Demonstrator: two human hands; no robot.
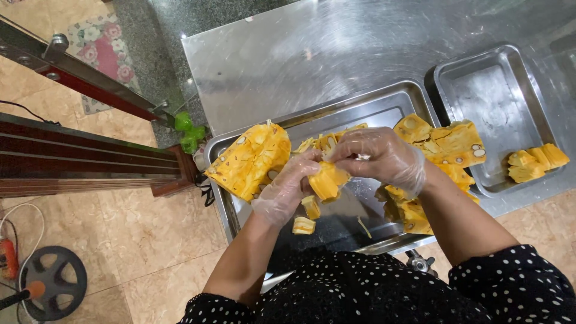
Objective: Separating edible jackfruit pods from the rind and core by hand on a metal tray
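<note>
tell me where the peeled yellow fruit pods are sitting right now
In the head view, the peeled pods lie at the right, in the lower corner of the smaller steel tray, beside the large tray and apart from both gloved hands.

small tray: a steel tray [498,96] at the far right of the desk, holding a few yellow fruit pods [536,162]
desk: bare steel surface [312,54]
floor: beige tiles [150,240], with a floral mat [102,48] near the top left
green object: [188,132] beside the desk's corner
round black base: [54,282] at lower left, beside a white cable [18,216]
</note>
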